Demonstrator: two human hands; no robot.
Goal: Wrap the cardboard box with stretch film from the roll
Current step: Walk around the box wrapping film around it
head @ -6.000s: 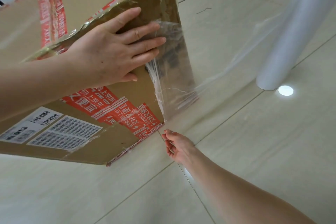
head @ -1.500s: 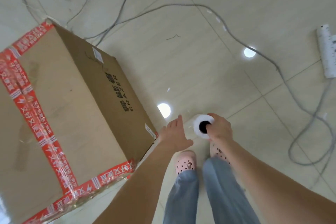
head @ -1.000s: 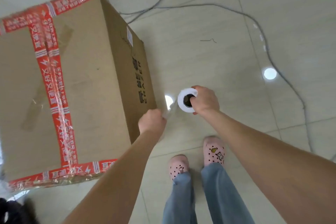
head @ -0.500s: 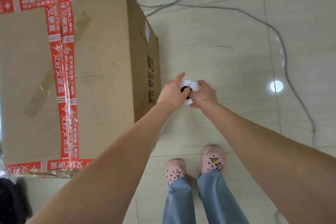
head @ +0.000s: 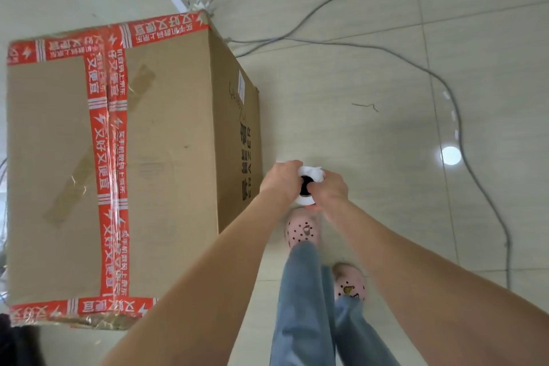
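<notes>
While left hand [head: 280, 183] and right hand [head: 331, 192] curl fingers round stretch film roll [head: 311, 172] beside cardboard box [head: 166, 157] | advice: keep it upright, film taut

Large brown cardboard box [head: 166, 157]: matt paperboard, lightly scuffed. Red printed packing tape [head: 110, 157]: glossy plastic, wrinkled in places. White roll of stretch film [head: 312, 172]: crumpled plastic. Pale tiled floor [head: 386, 68]: polished, reflective. Pink perforated clogs [head: 303, 232]: matt plastic. Blue trousers [head: 303, 306]: denim cloth.

One head-worn camera looks steeply down from standing height, the cardboard box [head: 166, 157] left, the floor [head: 386, 83] right.
</notes>
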